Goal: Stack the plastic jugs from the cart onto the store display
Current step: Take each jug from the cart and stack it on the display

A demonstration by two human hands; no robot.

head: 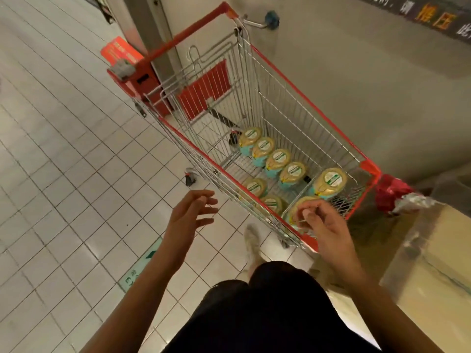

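Observation:
A wire shopping cart [316, 118] with red trim stands ahead of me. Several plastic jugs with tan lids and teal bodies sit upright in its basket, one row [277, 159] along the middle and a taller jug [330, 182] at the near right. My right hand [323, 225] hovers over the cart's near corner, just above the nearest jug [295, 212], fingers loosely curled and holding nothing. My left hand [193, 212] hangs open over the floor, left of the cart and apart from it.
White tiled floor [63, 174] spreads to the left. A grey wall [382, 72] runs behind the cart. A shiny display surface [438, 263] lies at the right, with red crumpled wrapping [392, 194] beside the cart's corner. My legs and one shoe are below.

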